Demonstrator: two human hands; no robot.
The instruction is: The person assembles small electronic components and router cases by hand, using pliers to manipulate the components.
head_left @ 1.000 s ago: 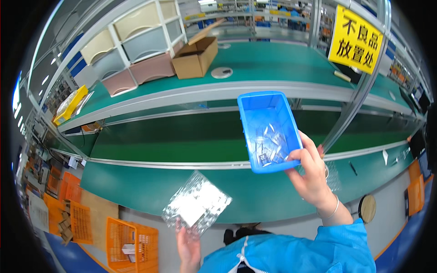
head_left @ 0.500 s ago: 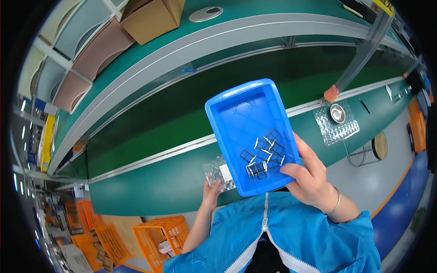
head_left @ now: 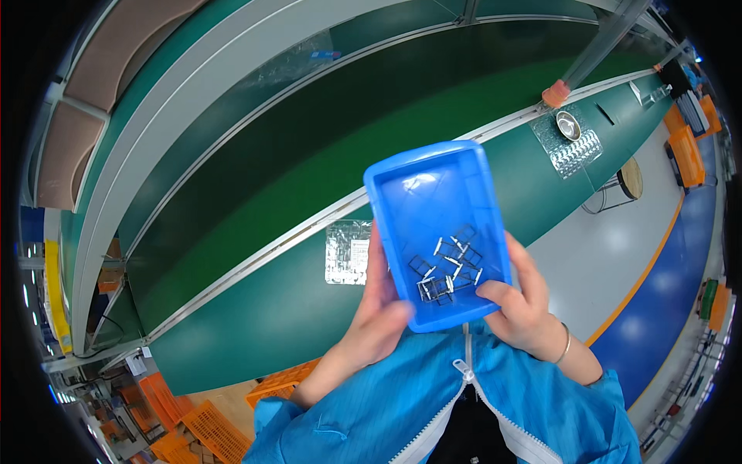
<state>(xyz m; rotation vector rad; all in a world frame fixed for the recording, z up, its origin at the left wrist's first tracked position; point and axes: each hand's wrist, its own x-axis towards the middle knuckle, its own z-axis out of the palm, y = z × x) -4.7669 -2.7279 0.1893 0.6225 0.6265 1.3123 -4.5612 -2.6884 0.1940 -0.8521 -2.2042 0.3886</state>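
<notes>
A blue plastic bin (head_left: 433, 185) is held tilted in front of my chest. At its near end lie several small black frames with silvery-white edges (head_left: 452, 271), loosely heaped. My right hand (head_left: 525, 309) grips the bin's right wall, thumb over the rim inside and fingers outside. Against the left wall is my left hand (head_left: 372, 325), its fingers running along the outside and partly hidden, its thumb smeared by motion near the lower left corner. Just beyond the left hand, a clear plastic bag with a white label (head_left: 346, 255) lies on the green bench.
The green bench (head_left: 232, 317) runs along a dark green conveyor belt (head_left: 309, 170). Farther right sit a small metal bowl (head_left: 568, 126) on bubble wrap (head_left: 563, 158) and a round stool (head_left: 630, 179). Orange crates (head_left: 220, 429) stand low on the left.
My left hand has let go of the plastic bag and come to the bin's left side. The bag stays on the bench. The whole view has turned, while my right hand keeps its grip.
</notes>
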